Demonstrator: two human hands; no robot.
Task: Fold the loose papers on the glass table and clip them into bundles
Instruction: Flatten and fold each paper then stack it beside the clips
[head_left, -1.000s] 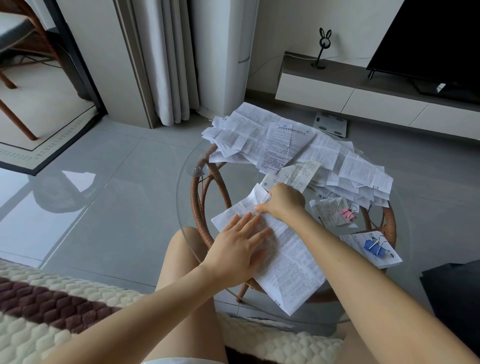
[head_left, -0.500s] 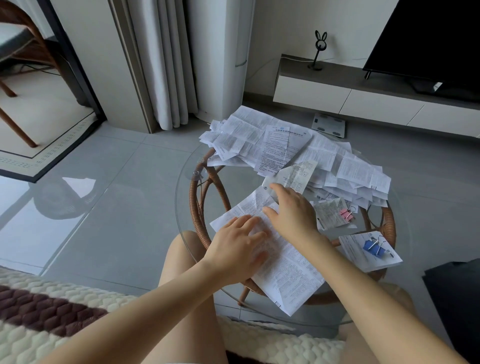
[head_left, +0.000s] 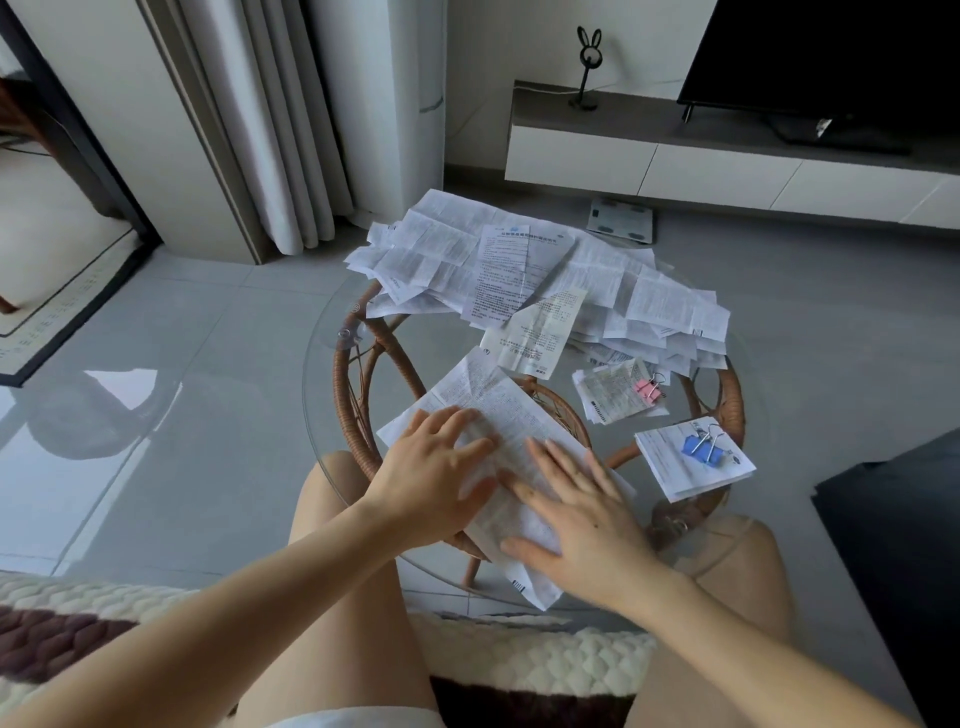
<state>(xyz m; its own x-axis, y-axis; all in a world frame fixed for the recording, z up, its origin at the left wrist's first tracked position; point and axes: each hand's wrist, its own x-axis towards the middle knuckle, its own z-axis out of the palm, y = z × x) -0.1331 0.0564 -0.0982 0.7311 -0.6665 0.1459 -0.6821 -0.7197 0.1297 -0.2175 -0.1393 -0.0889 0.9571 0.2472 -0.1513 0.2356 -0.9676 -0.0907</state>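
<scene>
folded sheet (head_left: 488, 400): pressed flat on glass surface (head_left: 324, 374) by left grip (head_left: 431, 483) and right grip (head_left: 582, 525) (both spread flat, nothing clamped), presumably to set crease.

Bare left hand (head_left: 431, 483), right hand (head_left: 587, 530); white hem (head_left: 353, 721)

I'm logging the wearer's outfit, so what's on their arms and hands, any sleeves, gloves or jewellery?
The left hand and right hand are bare: no gloves, rings or watch visible. Both forearms are uncovered as far as the frame shows; no sleeves appear.
</scene>
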